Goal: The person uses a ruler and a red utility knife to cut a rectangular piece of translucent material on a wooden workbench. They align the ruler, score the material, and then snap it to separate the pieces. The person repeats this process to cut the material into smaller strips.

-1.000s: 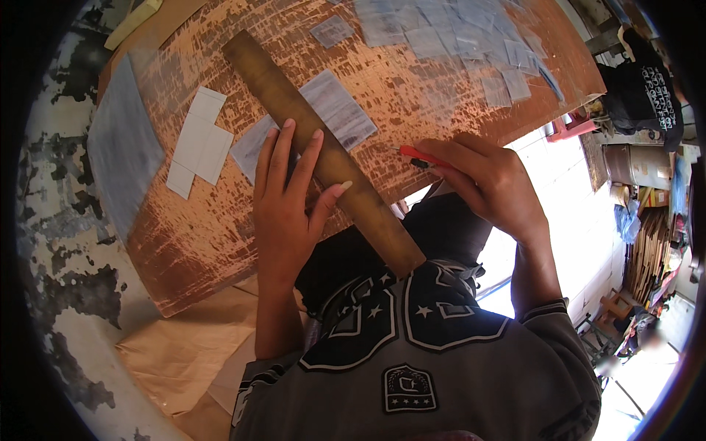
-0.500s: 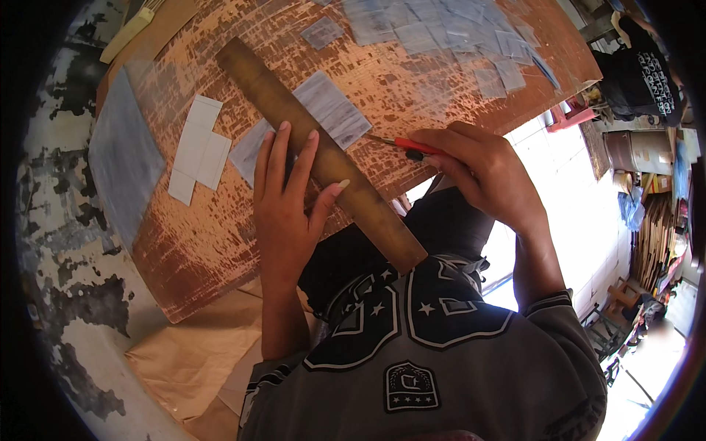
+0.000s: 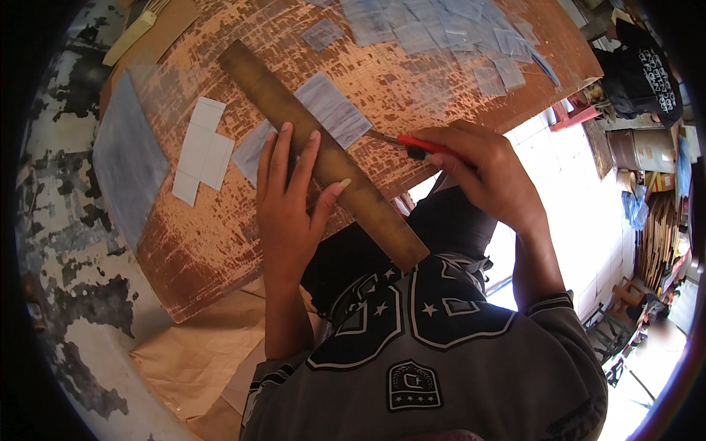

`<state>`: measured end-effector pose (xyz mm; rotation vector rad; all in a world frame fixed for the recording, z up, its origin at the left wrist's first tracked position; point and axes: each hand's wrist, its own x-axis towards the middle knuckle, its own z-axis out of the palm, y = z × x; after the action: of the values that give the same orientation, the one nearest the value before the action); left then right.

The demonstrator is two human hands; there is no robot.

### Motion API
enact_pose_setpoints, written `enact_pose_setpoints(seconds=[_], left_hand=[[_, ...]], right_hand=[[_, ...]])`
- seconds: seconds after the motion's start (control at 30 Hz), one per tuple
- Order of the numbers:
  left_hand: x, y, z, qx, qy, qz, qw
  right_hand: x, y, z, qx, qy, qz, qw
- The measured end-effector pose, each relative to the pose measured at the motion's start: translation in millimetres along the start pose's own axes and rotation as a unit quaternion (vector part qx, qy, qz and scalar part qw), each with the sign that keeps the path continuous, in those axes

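Observation:
My left hand (image 3: 290, 206) lies flat, fingers spread, pressing a long brown wooden ruler (image 3: 323, 158) onto a translucent sheet (image 3: 332, 110) on the worn orange table (image 3: 220, 242). My right hand (image 3: 482, 173) is shut on a red-handled cutter (image 3: 412, 143). Its blade tip touches the sheet right beside the ruler's right edge. The ruler runs diagonally from the far left toward my body.
Several cut translucent pieces (image 3: 441, 29) are spread over the far right of the table. Small white rectangles (image 3: 202, 147) and a large grey sheet (image 3: 129, 165) lie at the left. Brown paper (image 3: 195, 360) hangs below the table's edge. Cluttered shelves and boxes (image 3: 651, 169) stand at the right.
My right hand has pushed the cutter farther along the ruler's edge, away from my body. My left hand has stayed pressed on the ruler.

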<state>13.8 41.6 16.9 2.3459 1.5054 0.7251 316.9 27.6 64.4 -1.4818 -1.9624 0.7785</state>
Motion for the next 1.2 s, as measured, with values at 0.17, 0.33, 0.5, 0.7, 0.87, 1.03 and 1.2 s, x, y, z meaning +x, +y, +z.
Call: enact_pose_setpoints(seconds=[0.17, 0.33, 0.5, 0.7, 0.87, 1.03, 1.2], left_hand=[[2, 1, 0, -0.012, 0.0, -0.002, 1.0], [1, 1, 0, -0.007, 0.007, 0.002, 1.0], [1, -1, 0, -0.013, 0.006, 0.004, 1.0], [1, -2, -1, -0.015, 0.005, 0.008, 1.0], [2, -2, -1, -0.013, 0.002, 0.008, 1.0], [2, -2, -2, -0.011, 0.001, 0.005, 1.0], [2, -1, -2, -0.016, -0.003, -0.001, 1.0]], right_hand=[[-10, -1, 6, 0.036, 0.065, 0.013, 0.997], [-10, -16, 3, 0.07, 0.068, 0.117, 0.988], [-13, -14, 5, 0.09, 0.068, 0.132, 0.985], [-12, -2, 8, 0.099, 0.076, 0.119, 0.985], [-10, -5, 7, 0.155, 0.062, 0.185, 0.968], [-14, -1, 11, 0.186, 0.072, 0.199, 0.959], [-14, -1, 12, 0.212, 0.069, 0.203, 0.954]])
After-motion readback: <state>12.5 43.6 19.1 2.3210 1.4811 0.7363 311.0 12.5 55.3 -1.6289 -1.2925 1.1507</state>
